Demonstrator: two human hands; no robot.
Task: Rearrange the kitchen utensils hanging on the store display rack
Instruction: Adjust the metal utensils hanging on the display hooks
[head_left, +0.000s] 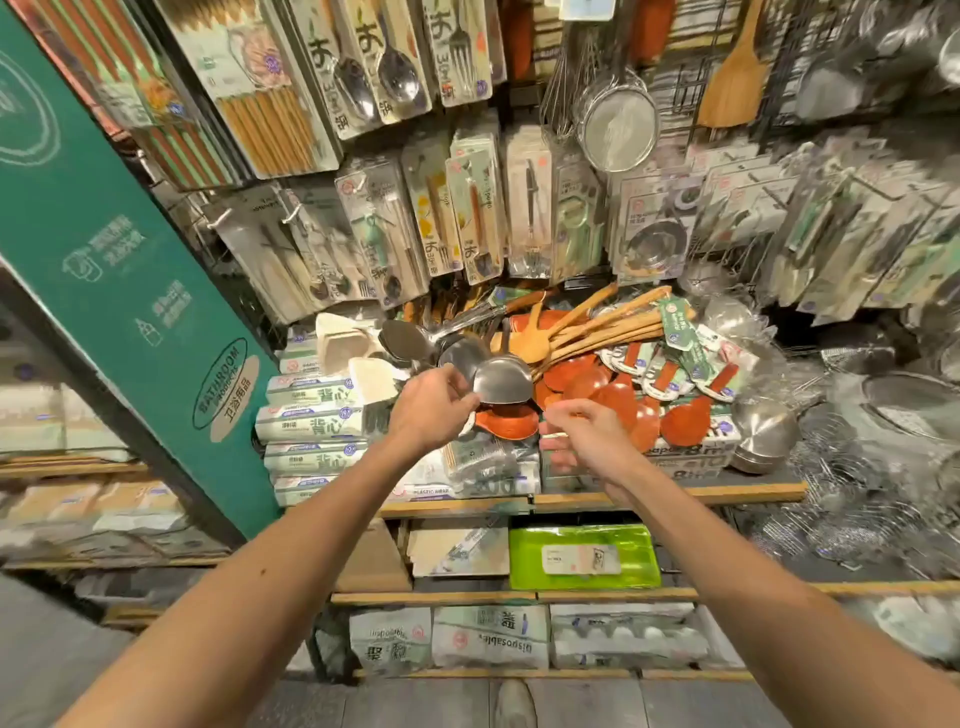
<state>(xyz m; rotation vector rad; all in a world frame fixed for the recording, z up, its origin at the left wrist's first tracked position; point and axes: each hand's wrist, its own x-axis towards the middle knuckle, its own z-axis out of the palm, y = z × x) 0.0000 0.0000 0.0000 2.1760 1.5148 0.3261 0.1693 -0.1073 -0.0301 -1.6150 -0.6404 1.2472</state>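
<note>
**A:** Steel ladle (503, 382) is at centre frame, on the shelf heap below the hooks. Its bowl lies over red-brown spoons (613, 397).

**B:** Hands?

**A:** Left hand (434, 410) pinches the bowl's near rim, thumb + forefinger, other fingers curled in. Right hand (584, 436) is just right of it, fingers half curled, thumb near forefinger. Can't tell if it's got anything.

**B:** How'll it handle?

**A:** Prob. stiff, smooth and slick, w/ some weight. The handle seems to run up and back among other steel ladles (410, 340), hard to trace. A rim pinch will likely let it swing, so I'd grab the handle close to the bowl. Not fragile, but it could drag the wooden spoons (597, 325) along.

**B:** Hang where?

**A:** Maybe on the hooks w/ packed cutlery (470, 223), upper centre. No free hook visible.
</note>
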